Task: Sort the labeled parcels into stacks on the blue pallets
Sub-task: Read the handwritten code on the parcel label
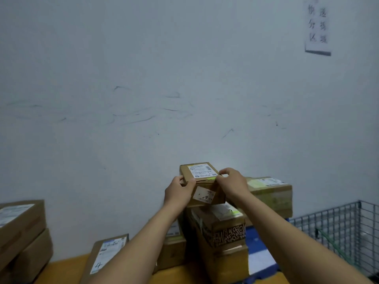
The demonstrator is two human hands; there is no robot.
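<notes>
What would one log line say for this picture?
left hand: grips small parcel | right hand: grips small parcel | small parcel: at top of box stack | blue pallet: visible beside stack

Pale wall [143,58], scuffed with dark marks at mid-height. Paper sign [317,27] with handwritten characters fixed at its upper right. Wire cage [338,228] stands at lower right, beside the wall.

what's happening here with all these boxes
A person grips a small labeled parcel with the left hand and right hand, at the top of a stack of cartons by the wall. A blue pallet shows beside it. To the left sit more parcels; a wire cage stands at the right.
</notes>
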